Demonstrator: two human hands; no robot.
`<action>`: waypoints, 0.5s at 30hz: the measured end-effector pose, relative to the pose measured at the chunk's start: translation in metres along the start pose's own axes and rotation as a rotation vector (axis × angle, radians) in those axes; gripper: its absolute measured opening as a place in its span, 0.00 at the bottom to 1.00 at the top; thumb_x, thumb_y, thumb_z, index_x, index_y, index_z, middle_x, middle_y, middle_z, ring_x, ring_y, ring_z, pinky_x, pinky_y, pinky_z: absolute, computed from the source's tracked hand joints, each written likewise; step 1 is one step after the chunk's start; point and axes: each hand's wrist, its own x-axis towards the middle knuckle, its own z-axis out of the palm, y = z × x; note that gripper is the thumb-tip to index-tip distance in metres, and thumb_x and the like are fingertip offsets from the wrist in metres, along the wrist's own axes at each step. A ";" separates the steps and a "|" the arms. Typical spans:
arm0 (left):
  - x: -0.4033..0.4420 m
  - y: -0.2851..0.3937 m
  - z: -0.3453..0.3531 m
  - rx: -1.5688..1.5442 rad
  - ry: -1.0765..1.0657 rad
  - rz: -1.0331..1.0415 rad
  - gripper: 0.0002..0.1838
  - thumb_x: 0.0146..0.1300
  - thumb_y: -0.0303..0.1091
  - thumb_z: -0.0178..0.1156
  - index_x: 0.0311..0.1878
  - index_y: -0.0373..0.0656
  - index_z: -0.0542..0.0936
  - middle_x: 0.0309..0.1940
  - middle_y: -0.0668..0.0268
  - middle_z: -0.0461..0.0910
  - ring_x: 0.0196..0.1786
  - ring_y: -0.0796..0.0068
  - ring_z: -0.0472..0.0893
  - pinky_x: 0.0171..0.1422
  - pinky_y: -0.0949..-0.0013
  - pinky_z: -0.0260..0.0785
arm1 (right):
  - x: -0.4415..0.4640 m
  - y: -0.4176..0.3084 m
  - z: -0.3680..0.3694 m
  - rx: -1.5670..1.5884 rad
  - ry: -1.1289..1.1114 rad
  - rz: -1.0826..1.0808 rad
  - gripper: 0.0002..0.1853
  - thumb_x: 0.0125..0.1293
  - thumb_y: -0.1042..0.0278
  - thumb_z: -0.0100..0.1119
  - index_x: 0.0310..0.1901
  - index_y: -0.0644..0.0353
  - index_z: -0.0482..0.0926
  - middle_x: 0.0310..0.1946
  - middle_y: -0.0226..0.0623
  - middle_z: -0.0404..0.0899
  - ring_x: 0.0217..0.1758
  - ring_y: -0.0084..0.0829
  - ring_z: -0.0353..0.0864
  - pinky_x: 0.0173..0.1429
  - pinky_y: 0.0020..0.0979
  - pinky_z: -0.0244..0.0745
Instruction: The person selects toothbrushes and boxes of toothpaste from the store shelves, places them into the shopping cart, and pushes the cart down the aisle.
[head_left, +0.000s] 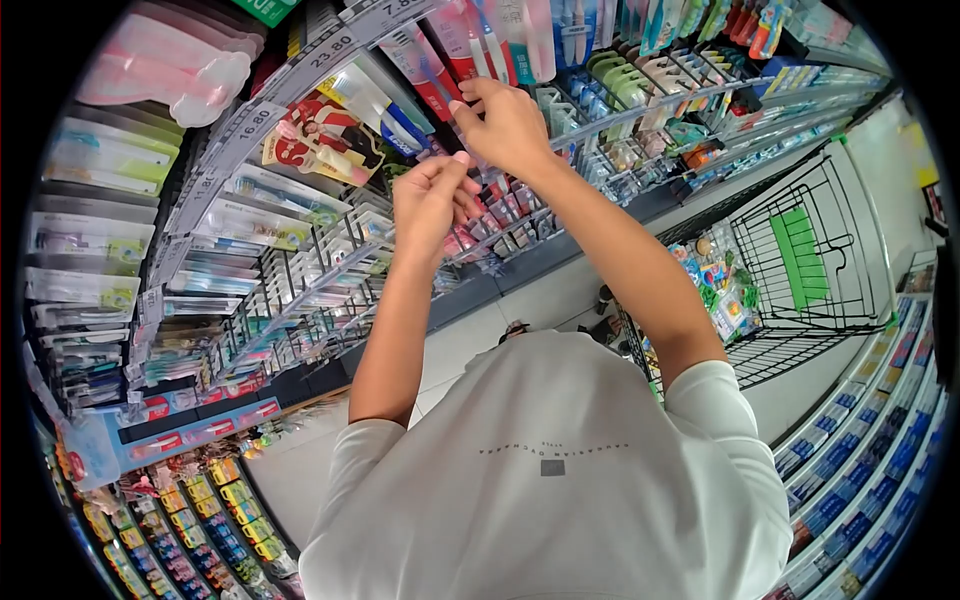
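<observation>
Left to right, all places taken from the cartoon card point(322, 145), a flat printed pack with red figures hung on the shelving. I note pink moulded packs point(165, 65) to its upper left, glossy and rounded at one end. Left of it I log clear plastic packs point(85, 240), rectangular and hung in close ranks. The grey price strip point(255, 120) curves past, just left of the card. Just right of the card, I view the left hand point(425, 205), fingers loosely curled, nothing visible in its grasp. To the card's upper right is the red toothbrush pack point(425, 80), a narrow, upright blister. Farther right, beside that pack, I find the right hand point(508, 125), fingers bent and parted, no item visible between them; contact with the pack I cannot tell. Well apart, to the card's lower right, the cart point(825, 345) is a black wire basket with a smooth green panel point(798, 258); it holds colourful, crinkled packets point(728, 300), individual contents too small to tell.
</observation>
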 end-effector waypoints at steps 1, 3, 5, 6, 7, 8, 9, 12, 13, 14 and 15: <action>-0.002 -0.003 0.000 -0.007 -0.005 -0.007 0.15 0.67 0.39 0.59 0.37 0.33 0.81 0.23 0.63 0.80 0.18 0.78 0.78 0.19 0.79 0.62 | 0.001 0.000 0.002 -0.003 -0.007 -0.005 0.19 0.60 0.61 0.62 0.48 0.66 0.80 0.39 0.46 0.84 0.40 0.41 0.85 0.45 0.38 0.77; -0.006 -0.007 -0.003 -0.012 -0.022 -0.010 0.14 0.67 0.39 0.59 0.37 0.34 0.81 0.23 0.63 0.80 0.18 0.78 0.77 0.19 0.78 0.62 | 0.002 -0.001 0.004 0.010 -0.009 -0.007 0.19 0.60 0.61 0.62 0.47 0.67 0.80 0.38 0.45 0.84 0.38 0.39 0.85 0.44 0.36 0.78; -0.009 -0.016 -0.008 -0.002 -0.061 -0.050 0.14 0.67 0.39 0.59 0.36 0.35 0.81 0.23 0.64 0.80 0.18 0.79 0.77 0.19 0.79 0.62 | 0.000 -0.001 0.004 0.006 -0.021 -0.008 0.18 0.60 0.62 0.62 0.47 0.67 0.80 0.37 0.44 0.85 0.35 0.37 0.85 0.42 0.34 0.78; -0.011 -0.020 -0.010 0.005 -0.064 -0.051 0.14 0.67 0.40 0.60 0.36 0.36 0.81 0.24 0.64 0.80 0.18 0.80 0.77 0.19 0.79 0.62 | -0.001 0.000 0.004 0.018 -0.026 -0.006 0.18 0.60 0.62 0.62 0.46 0.67 0.80 0.37 0.44 0.85 0.35 0.36 0.85 0.42 0.33 0.78; -0.014 -0.021 -0.012 -0.002 -0.063 -0.050 0.14 0.67 0.40 0.60 0.36 0.36 0.81 0.24 0.64 0.80 0.18 0.80 0.77 0.19 0.79 0.62 | -0.003 0.002 0.004 0.031 -0.030 -0.003 0.17 0.60 0.63 0.63 0.46 0.67 0.80 0.36 0.44 0.85 0.34 0.35 0.85 0.41 0.32 0.78; -0.017 -0.023 -0.014 -0.003 -0.077 -0.076 0.14 0.67 0.40 0.60 0.36 0.36 0.81 0.24 0.64 0.80 0.19 0.80 0.77 0.19 0.79 0.62 | -0.008 0.004 0.002 0.082 -0.017 -0.022 0.15 0.61 0.64 0.63 0.45 0.67 0.80 0.34 0.43 0.85 0.33 0.32 0.84 0.40 0.30 0.78; -0.019 -0.025 -0.015 -0.006 -0.096 -0.103 0.14 0.66 0.40 0.60 0.35 0.36 0.81 0.24 0.64 0.80 0.19 0.80 0.77 0.20 0.79 0.62 | -0.016 0.007 -0.002 0.071 -0.016 -0.022 0.15 0.61 0.64 0.63 0.45 0.67 0.80 0.34 0.43 0.85 0.33 0.32 0.84 0.40 0.30 0.78; -0.024 -0.042 -0.020 -0.004 -0.123 -0.144 0.14 0.66 0.40 0.60 0.35 0.37 0.80 0.25 0.65 0.80 0.20 0.80 0.78 0.21 0.79 0.62 | -0.055 0.025 -0.018 0.188 0.058 0.059 0.12 0.61 0.65 0.62 0.41 0.64 0.81 0.33 0.43 0.83 0.32 0.37 0.83 0.39 0.34 0.77; -0.026 -0.049 -0.020 -0.006 -0.134 -0.175 0.14 0.66 0.40 0.60 0.35 0.37 0.80 0.25 0.66 0.80 0.20 0.80 0.78 0.21 0.79 0.63 | -0.073 0.036 -0.027 0.182 0.051 0.125 0.11 0.61 0.66 0.62 0.40 0.65 0.81 0.32 0.44 0.83 0.32 0.37 0.83 0.38 0.32 0.77; -0.027 -0.061 -0.022 -0.010 -0.161 -0.184 0.14 0.66 0.41 0.60 0.38 0.37 0.81 0.26 0.65 0.80 0.21 0.80 0.78 0.22 0.79 0.62 | -0.094 0.047 -0.035 0.173 0.053 0.197 0.10 0.62 0.66 0.62 0.40 0.65 0.81 0.32 0.45 0.83 0.31 0.36 0.83 0.37 0.31 0.77; -0.030 -0.067 -0.024 -0.009 -0.211 -0.201 0.14 0.66 0.41 0.60 0.38 0.37 0.81 0.26 0.65 0.80 0.21 0.80 0.78 0.22 0.79 0.62 | -0.117 0.060 -0.042 0.144 0.087 0.225 0.10 0.62 0.66 0.62 0.40 0.65 0.81 0.32 0.45 0.83 0.31 0.36 0.83 0.37 0.31 0.77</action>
